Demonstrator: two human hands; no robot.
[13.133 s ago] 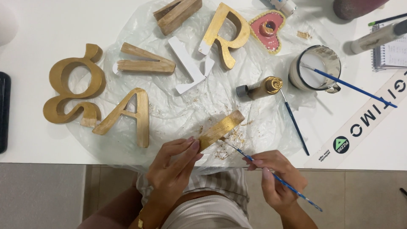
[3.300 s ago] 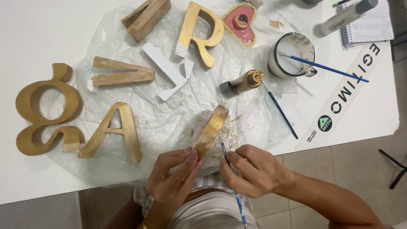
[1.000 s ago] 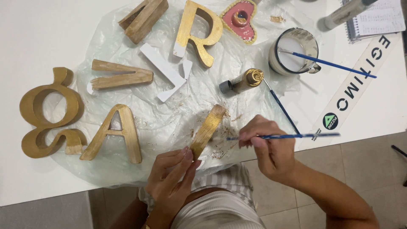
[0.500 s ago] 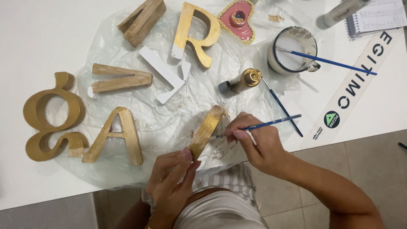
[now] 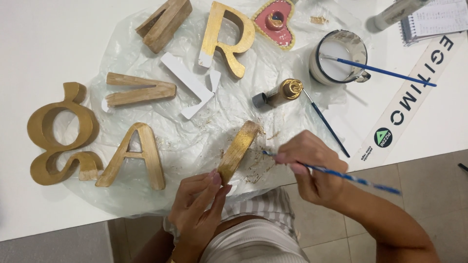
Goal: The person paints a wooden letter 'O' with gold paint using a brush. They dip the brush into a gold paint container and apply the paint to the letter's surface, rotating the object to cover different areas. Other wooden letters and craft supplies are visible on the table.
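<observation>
White table [image 5: 58, 34] carries crinkled plastic sheet [image 5: 161, 195], with gold letters [image 5: 134, 156] on and beside it. Left hand [image 5: 197, 209] grips a gold piece [image 5: 238, 151] on edge over the sheet; right hand [image 5: 312, 168] pinches a blue brush [image 5: 336, 174], tip near it.

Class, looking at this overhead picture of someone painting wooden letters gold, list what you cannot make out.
- Head view: the shape of the gold piece in the left hand; it shows edge-on.
- Brush tip: too small, blurred, so contact with the piece is unclear.
- Right hand grip: fingers hide it.
- Notebook: cut off by the top edge.
</observation>
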